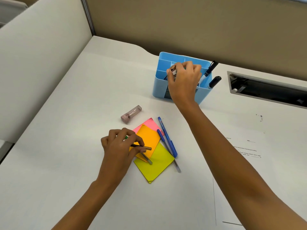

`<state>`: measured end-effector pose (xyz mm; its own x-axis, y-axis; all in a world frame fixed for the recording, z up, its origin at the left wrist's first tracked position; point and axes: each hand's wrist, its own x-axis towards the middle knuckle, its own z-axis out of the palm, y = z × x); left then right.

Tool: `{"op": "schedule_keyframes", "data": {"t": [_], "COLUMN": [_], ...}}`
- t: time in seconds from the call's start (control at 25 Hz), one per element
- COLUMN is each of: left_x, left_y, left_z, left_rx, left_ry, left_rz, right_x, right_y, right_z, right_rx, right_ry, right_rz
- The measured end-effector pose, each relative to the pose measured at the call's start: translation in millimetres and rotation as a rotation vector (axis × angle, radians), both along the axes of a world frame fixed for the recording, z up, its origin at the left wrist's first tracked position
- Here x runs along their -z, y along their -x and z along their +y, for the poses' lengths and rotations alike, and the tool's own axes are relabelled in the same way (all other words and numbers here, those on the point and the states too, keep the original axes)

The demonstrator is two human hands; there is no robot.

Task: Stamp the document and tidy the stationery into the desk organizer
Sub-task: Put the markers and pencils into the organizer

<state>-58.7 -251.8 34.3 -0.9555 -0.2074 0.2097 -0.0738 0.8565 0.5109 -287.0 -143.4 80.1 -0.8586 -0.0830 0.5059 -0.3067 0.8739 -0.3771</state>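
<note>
On the white desk top (66,113), well in from its left edge, the left hand (119,146) rests curled over the near-left corner of a fan of square sticky notes. Its fingers are pinched narrow around slim pens: a brown-tipped one (146,148) juts out to the right, a grey-green one (147,158) slants down toward the near edge, and a bit of green shows behind the knuckles. The orange sticky note (149,136) lies on top, with the pink sticky note (152,124) under its far corner and the yellow-green sticky note (156,165) under its near side. Just beyond the pink note lies a small translucent pink cylindrical case (131,114), on its side and apart from the papers. Along the right edge of the notes lie two blue plastic pens (167,138), side by side and nearly touching, with a thin grey pen (176,165) poking out beneath them toward the near edge.

Farther back, near the desk's far edge, stands the light blue plastic desk organizer (161,85) with divided compartments. The right hand (184,77) hovers over its middle, fingers closed on a small black-and-white object (174,72) too hidden to identify. Two black markers (211,68) stand tilted in the organizer's right-hand compartment. Toward the right edge lies a white printed paper document (249,151), flat on the desk, and behind it a dark rectangular cable slot (269,88) is set into the surface.
</note>
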Motion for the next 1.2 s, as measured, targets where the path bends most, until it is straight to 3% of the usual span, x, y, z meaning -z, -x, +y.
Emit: {"op": "schedule_keyframes", "data": {"t": [0.24, 0.36, 0.52, 0.64, 0.72, 0.88, 1.08, 1.2], "left_x": [-10, -17, -30, -36, -40, -37, -28, -24], "left_y": [16, 27, 41, 47, 50, 48, 44, 44], "left_z": [6, 10, 15, 20, 23, 24, 13, 1], "left_rx": [-0.06, -0.154, -0.317, -0.316, -0.347, -0.347, -0.378, -0.334], "left_ry": [-0.112, -0.322, -0.988, -1.539, -1.721, -1.765, -1.62, -1.69], "left_rz": [0.029, 0.018, -0.042, -0.121, -0.102, -0.042, -0.005, 0.018], "right_x": [-17, -24, -13, 3, 10, 11, -6, -17], "right_y": [-22, -62, -128, -161, -172, -172, -148, -123], "right_z": [9, 16, 22, 19, 15, 16, 21, 19], "right_rx": [-0.003, -0.18, -0.439, -0.441, -0.423, -0.371, -0.376, -0.368], "right_ry": [0.168, 0.368, 0.507, 0.605, 0.657, 0.662, 0.674, 0.619], "right_rz": [0.043, 0.084, -0.168, -0.314, -0.359, -0.328, -0.169, -0.095]}}
